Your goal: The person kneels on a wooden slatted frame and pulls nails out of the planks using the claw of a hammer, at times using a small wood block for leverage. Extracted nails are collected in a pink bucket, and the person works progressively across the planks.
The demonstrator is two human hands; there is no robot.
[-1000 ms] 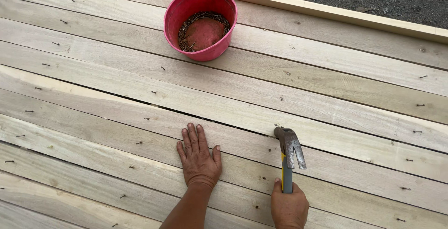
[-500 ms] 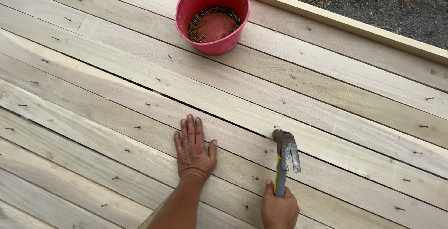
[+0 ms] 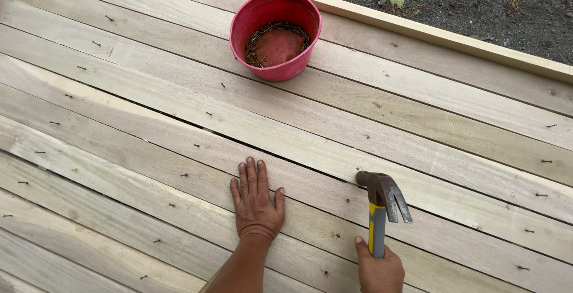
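Below, left hand [image 3: 255, 200] flat on pale wooden deck boards [image 3: 149, 120], palm down, fingers spread and released, grasping nothing. Right hand [image 3: 379, 268] at bottom edge, fingers clenched round yellow-and-grey handle of claw hammer [image 3: 382, 206]. Hammer upright, metal head near board seam, just right of left hand, claws pointing right. Red round bucket [image 3: 250, 27] stands on upper boards, well apart from hands, dark nails [image 3: 262, 33] ringing its inside. Nail heads dot boards. Dark soil [image 3: 477, 0] beyond light timber edge rail [image 3: 418, 30].
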